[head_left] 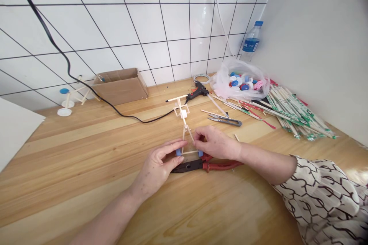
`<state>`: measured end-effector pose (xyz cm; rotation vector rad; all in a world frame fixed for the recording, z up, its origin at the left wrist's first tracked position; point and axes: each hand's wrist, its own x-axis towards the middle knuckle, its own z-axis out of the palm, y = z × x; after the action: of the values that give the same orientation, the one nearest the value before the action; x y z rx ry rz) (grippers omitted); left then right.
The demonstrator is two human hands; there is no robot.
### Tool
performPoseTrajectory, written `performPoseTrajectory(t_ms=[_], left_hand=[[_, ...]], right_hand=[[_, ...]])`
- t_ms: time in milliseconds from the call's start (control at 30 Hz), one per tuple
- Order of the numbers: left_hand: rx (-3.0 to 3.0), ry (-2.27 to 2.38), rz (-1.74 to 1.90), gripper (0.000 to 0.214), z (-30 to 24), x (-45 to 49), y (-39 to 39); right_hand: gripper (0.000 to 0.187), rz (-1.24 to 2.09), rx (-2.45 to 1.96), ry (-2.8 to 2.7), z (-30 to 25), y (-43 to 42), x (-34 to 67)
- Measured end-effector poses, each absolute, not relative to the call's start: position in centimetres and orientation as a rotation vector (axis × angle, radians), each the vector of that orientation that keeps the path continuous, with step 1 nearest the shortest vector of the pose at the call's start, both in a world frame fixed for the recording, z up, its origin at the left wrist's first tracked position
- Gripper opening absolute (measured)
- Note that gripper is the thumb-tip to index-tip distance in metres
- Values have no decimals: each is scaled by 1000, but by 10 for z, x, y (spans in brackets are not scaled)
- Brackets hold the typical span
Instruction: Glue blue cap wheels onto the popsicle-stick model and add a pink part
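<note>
Between my hands stands a small tricycle-like model of pale wooden sticks, with blue bottle caps at its near corners and a white cap farther forward. My left hand pinches the left blue cap between thumb and fingers. Bent fingers of my right hand close on the model's right slanting stick, just above the right blue cap. A pair of pliers with red handles lies flat at the model's near end, partly hidden by my hands.
Beyond the model lie a black glue gun, a tape roll and grey thread snips. At right are a bag of bottle caps, wrapped chopsticks and a bottle. A cardboard box and another stick model stand left; a black cord crosses the table.
</note>
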<state>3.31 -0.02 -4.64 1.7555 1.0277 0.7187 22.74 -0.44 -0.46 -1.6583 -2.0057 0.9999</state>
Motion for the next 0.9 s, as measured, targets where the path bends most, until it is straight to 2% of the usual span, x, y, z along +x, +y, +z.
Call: performPoseTrajectory(t_ms=[900], left_hand=[[1851,1042,774,30,-41,35,-2]], right_hand=[[14,1038,-1642,-1988,-6,-4,228]])
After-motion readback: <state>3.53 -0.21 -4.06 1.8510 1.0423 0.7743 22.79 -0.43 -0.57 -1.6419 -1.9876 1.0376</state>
